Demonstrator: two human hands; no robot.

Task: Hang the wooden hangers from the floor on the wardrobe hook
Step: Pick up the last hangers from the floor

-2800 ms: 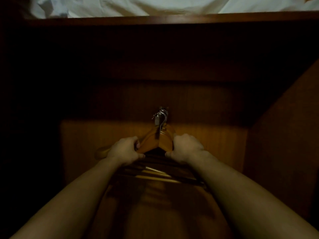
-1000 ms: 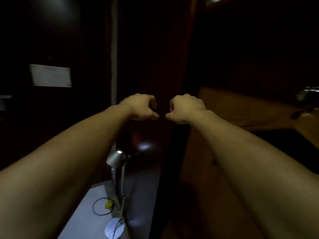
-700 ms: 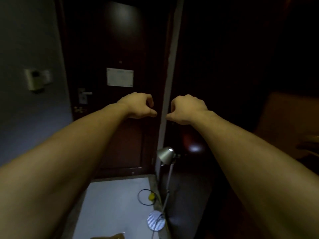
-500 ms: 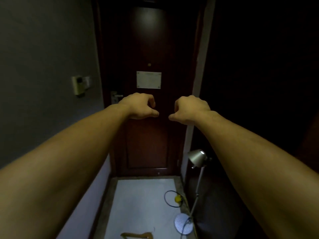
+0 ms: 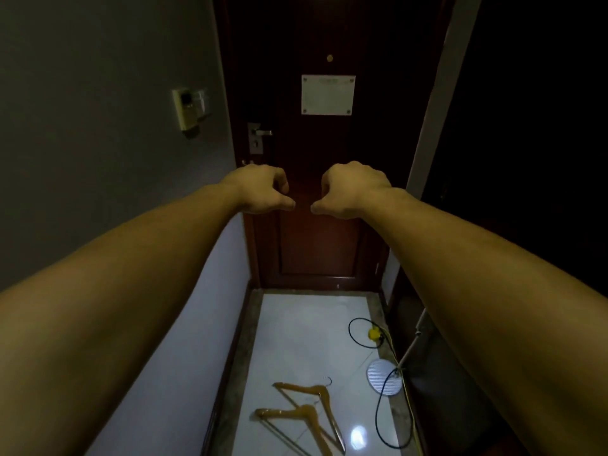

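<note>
On the white floor tile (image 5: 296, 324), two wooden hangers (image 5: 304, 410) lie overlapping. Out front before the door (image 5: 329, 44), left hand (image 5: 260, 192) and right hand (image 5: 353, 190): fingers curled in, gripping nothing.

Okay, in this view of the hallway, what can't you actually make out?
- Door plate: its writing is too small and blurred in the head view.
- Lamp: the pole passes behind the right forearm, so the top is hidden.
- Nearer hanger: its thin bar seems to run off the bottom edge.
- Left hand, right hand: the fingertips curl under, out of sight.
- Wardrobe hook: not in view; the right side is too dark.
</note>
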